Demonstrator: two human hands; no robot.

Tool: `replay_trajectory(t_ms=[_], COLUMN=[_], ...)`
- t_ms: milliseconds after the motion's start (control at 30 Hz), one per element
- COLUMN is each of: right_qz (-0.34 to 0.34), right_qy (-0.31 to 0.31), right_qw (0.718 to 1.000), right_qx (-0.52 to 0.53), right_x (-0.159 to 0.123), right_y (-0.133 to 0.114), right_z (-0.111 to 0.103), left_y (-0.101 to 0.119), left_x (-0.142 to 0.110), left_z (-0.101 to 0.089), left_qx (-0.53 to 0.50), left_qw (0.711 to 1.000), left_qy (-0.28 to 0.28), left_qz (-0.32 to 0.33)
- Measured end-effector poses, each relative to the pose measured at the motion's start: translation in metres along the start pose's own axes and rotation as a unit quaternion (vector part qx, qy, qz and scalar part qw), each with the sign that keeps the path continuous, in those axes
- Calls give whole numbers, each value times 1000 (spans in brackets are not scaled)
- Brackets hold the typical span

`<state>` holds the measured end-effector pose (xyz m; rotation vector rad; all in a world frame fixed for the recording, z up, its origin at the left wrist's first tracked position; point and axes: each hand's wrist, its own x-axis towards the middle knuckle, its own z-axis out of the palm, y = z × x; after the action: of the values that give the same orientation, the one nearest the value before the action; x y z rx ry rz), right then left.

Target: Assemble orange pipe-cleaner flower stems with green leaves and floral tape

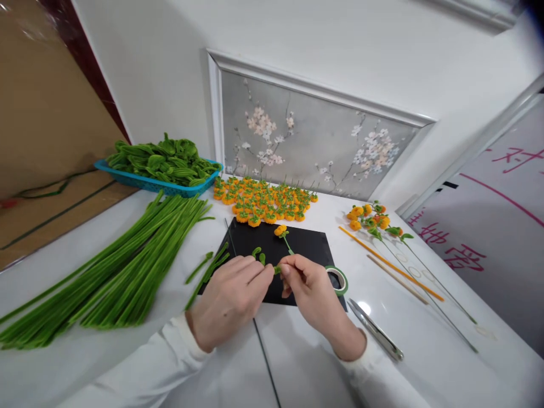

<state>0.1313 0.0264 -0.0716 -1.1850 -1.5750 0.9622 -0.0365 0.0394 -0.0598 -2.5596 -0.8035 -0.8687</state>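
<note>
A short green pipe cleaner piece (pixel 277 270) shows between my two hands, above a black board (pixel 306 243). My left hand (pixel 238 292) is closed at its left end, fingertips mostly hidden behind the knuckles. At the other end, my right hand (pixel 312 292) pinches it between thumb and forefinger. Just beyond my fingers is an orange fuzzy flower (pixel 280 230) with a green stem running toward my right hand. Small green looped leaves (pixel 259 255) lie beside my left hand. A thin dark wire (pixel 266 357) passes under that hand; whether it is held, I cannot tell.
Long green pipe cleaners (pixel 140 260) spread at left, below a blue tray (pixel 157 184) of green leaves. Several orange flower heads (pixel 266 201) stand behind the board. At right are green tape (pixel 339 280), scissors (pixel 376 330), an orange stick (pixel 391 263) and finished flower stems (pixel 369 218).
</note>
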Motion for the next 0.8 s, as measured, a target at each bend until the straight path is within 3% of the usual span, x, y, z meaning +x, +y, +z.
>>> replay_trajectory(t_ms=[100, 233, 400, 600, 667, 733, 800], right_qz=[49, 48, 10, -68, -93, -117, -128], right_qy=[11, 29, 76, 88, 88, 85, 79], right_qw=[995, 993, 997, 983, 975, 968, 966], right_qx=[83, 100, -17, -144, -180, -206, -212], right_x=[-2, -3, -2, -1, -1, 0, 2], right_y=[-2, -7, -7, -5, -4, -3, -1], right_z=[8, 12, 12, 10, 7, 2, -5], left_y=[1, 2, 4, 6, 6, 4, 1], left_x=[-1, -3, -3, -1, -1, 0, 2], left_z=[-1, 0, 4, 6, 7, 8, 7], left_qx=[47, 70, 77, 67, 21, -88, -252], left_qw=[999, 997, 997, 998, 999, 989, 942], left_qy=[-1, 7, 15, -5, -14, -20, -43], left_qz=[14, -7, -17, -18, -44, -117, -219])
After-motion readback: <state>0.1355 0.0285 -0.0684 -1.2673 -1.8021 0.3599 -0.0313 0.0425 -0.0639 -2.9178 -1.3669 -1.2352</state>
